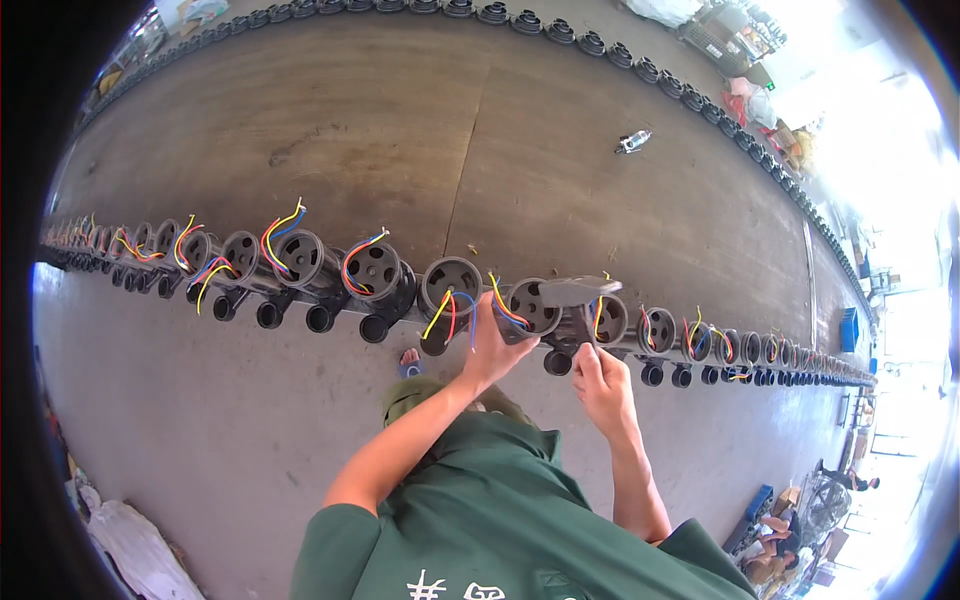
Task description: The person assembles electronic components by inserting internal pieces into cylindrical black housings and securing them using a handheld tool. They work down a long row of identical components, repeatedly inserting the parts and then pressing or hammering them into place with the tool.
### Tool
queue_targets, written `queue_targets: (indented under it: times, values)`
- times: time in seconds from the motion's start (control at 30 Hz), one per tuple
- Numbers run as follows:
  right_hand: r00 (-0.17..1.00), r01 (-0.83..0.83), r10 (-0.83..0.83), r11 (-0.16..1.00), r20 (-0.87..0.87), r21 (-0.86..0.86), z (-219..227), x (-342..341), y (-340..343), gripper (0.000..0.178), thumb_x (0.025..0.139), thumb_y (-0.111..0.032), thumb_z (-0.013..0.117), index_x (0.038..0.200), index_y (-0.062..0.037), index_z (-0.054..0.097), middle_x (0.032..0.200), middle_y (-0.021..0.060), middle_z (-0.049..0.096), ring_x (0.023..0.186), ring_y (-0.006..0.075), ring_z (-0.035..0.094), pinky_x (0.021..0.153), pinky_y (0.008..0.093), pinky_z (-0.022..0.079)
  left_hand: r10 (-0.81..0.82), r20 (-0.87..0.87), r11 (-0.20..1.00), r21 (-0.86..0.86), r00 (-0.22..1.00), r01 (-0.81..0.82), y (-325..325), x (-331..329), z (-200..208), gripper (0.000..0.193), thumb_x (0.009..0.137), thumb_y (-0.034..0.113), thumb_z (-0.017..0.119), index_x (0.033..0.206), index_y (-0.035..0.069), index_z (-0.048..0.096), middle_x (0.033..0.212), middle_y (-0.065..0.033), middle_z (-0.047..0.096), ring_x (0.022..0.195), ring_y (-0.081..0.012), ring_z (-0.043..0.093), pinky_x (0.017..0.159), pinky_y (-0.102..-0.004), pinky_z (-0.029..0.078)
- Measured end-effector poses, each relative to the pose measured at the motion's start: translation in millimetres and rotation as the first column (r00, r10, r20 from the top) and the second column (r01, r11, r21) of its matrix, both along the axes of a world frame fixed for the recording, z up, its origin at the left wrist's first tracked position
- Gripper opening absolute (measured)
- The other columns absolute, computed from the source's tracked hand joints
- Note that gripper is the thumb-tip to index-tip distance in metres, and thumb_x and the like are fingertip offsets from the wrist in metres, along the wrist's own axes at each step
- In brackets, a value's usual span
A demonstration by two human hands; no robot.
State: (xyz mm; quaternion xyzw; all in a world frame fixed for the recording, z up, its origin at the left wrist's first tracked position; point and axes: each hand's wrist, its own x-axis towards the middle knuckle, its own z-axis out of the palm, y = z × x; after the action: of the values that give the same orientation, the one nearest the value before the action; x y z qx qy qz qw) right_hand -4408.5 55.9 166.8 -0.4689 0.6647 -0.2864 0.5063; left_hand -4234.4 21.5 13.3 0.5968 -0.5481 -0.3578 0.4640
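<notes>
My right hand (pixel 604 386) is closed around the handle of a hammer (pixel 578 292). The hammer's grey head is slightly blurred and hovers over the right rim of a black round housing (pixel 534 318); whether it touches the rim I cannot tell. My left hand (pixel 492 348) grips that housing from its left side, thumb toward the near edge. Yellow, red and blue wires come out of the housing's top. Just left of my fingers stands another black housing (pixel 450 276), its wires hanging over its front. The hammer head partly covers the housing to the right (pixel 611 324).
Similar housings (pixel 372 268) with short side pipes line the near edge of a long brown table (pixel 380 130). Black round parts (pixel 590 43) run along its far edge. A small metallic tool (pixel 633 142) lies on the table, and a blue bin (pixel 849 330) sits at the right end.
</notes>
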Motion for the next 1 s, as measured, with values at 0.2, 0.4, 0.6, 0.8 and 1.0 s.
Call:
queue_targets:
  times: [0.2,0.4,0.6,0.8,1.0]
  values:
    - [0.936,-0.057,-0.025,0.974,-0.351,-0.22,-52,12,10,0.041,0.107,-0.037,0.055,0.081,-0.0049,0.059,0.063,-0.0036,0.05,0.057,0.0081,0.042,0.053,0.0274,0.035,-0.091,0.041,0.982,-0.165,0.995,0.096,-26,-2,-38,0.105,0.059,0.034,0.096,0.143,-0.001,0.044,0.134,-0.019,0.057,0.127,-0.0367,0.056,0.109,-0.0432,0.044]
    - [0.99,0.008,0.015,0.986,-0.139,0.165,2,14,-12,0.052,0.105,-0.046,0.054,0.081,-0.0009,0.061,0.063,0.0012,0.055,0.055,0.0096,0.047,0.052,0.0298,0.039,-0.211,-0.066,0.973,-0.107,0.975,0.203,-31,8,-39,0.099,0.065,0.033,0.094,0.141,0.001,0.039,0.133,-0.0174,0.054,0.123,-0.0363,0.059,0.103,-0.0433,0.048]
    - [0.997,0.082,-0.082,0.98,0.01,-0.18,27,30,9,0.04,0.107,-0.035,0.057,0.08,-0.0052,0.056,0.064,-0.0045,0.046,0.055,0.006,0.041,0.049,0.0269,0.033,-0.21,-0.039,0.968,-0.147,0.977,0.202,-27,18,-20,0.096,0.068,0.027,0.093,0.142,0.002,0.037,0.13,-0.018,0.054,0.12,-0.0344,0.061,0.101,-0.0423,0.049]
    - [0.983,0.173,-0.154,0.955,-0.095,0.243,-26,40,1,0.047,0.107,-0.047,0.052,0.079,-0.0101,0.054,0.059,-0.0048,0.045,0.047,0.0056,0.039,0.043,0.0245,0.032,-0.268,-0.267,0.963,-0.116,0.926,0.245,-33,15,-23,0.095,0.069,0.02,0.093,0.142,0.001,0.034,0.127,-0.0172,0.054,0.118,-0.0325,0.061,0.101,-0.0432,0.048]
    - [0.975,0.218,-0.219,0.975,0.03,0.03,51,53,-4,0.049,0.11,-0.048,0.046,0.079,-0.0106,0.053,0.057,-0.0068,0.041,0.044,0.0026,0.036,0.04,0.0214,0.03,-0.228,-0.195,0.971,-0.121,0.954,0.208,-26,18,-23,0.088,0.069,0.025,0.092,0.137,0.002,0.042,0.127,-0.0159,0.052,0.116,-0.0332,0.061,0.1,-0.0438,0.049]
